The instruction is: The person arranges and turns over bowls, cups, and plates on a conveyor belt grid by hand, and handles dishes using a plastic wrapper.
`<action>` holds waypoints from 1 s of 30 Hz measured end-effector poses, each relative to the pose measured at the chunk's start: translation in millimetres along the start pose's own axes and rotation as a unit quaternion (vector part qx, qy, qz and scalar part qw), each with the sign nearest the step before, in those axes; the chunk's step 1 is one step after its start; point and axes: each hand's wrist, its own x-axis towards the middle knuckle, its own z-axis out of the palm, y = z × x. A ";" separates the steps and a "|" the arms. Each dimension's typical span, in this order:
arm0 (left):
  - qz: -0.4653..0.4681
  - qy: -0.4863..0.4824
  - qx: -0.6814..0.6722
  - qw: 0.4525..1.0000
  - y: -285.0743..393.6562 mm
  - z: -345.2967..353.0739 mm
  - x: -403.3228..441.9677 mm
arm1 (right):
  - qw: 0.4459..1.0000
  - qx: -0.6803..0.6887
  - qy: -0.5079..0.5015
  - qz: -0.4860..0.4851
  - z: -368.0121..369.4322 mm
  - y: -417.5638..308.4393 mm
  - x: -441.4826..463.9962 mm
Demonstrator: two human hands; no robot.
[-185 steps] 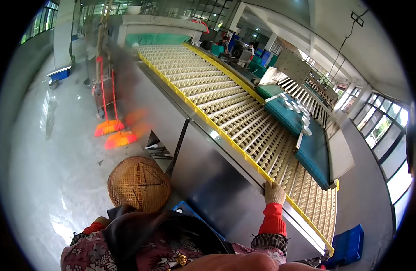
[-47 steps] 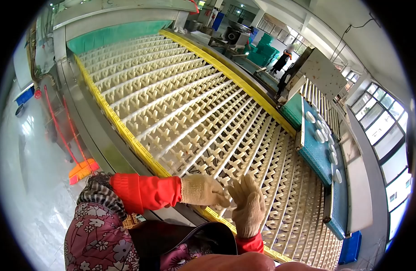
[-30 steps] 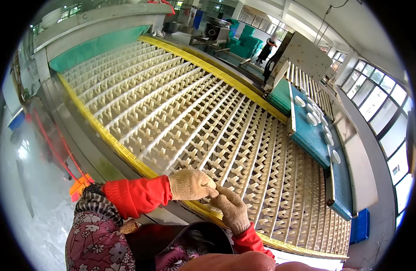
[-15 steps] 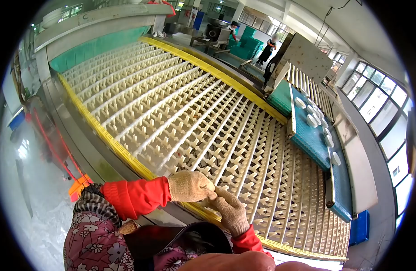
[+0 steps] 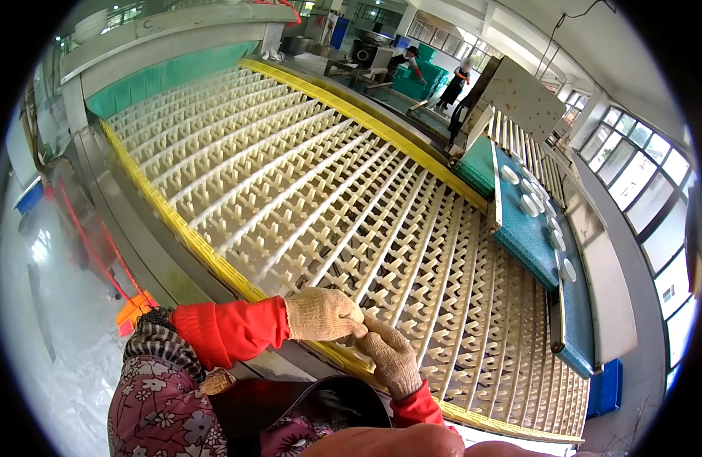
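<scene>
The fingertips of the gloved left hand (image 5: pixel 319 314) and right hand (image 5: pixel 395 362) are partly hidden where they meet; whether something small is grasped cannot be told. Each grip is seen curled, touching the other. By both hands, the yellow near edge (image 5: pixel 189 238) of the slatted belt (image 5: pixel 313 183) is partly covered. White round pieces (image 5: pixel 568 270) are carried on the blue conveyor (image 5: pixel 522 226).

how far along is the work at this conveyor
Looks done: white round pieces lie on the blue belt. In hand: the gloved left hand and right hand meet at the fingers; whether they hold anything is unclear. Left: possibly moving those pieces off the belt; how much more can't be told.
</scene>
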 end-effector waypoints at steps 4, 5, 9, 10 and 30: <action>-0.060 -0.034 -0.020 0.997 10.2 -2.4 5.2 | 0.999 0.037 -0.014 0.027 -6.2 4.1 0.6; -0.067 -0.040 -0.019 0.997 14.6 -3.6 6.8 | 0.999 0.027 -0.018 0.029 -8.0 1.5 -0.3; -0.050 -0.026 -0.010 0.998 15.9 5.4 8.8 | 0.996 0.042 -0.011 0.073 -12.1 -2.2 -5.6; -0.052 -0.036 -0.013 0.998 15.4 6.2 9.8 | 0.997 0.041 -0.012 0.068 -12.0 -3.3 -6.7; -0.031 -0.017 0.006 0.999 28.8 39.5 21.0 | 0.999 0.042 -0.014 0.019 -46.2 21.0 -22.1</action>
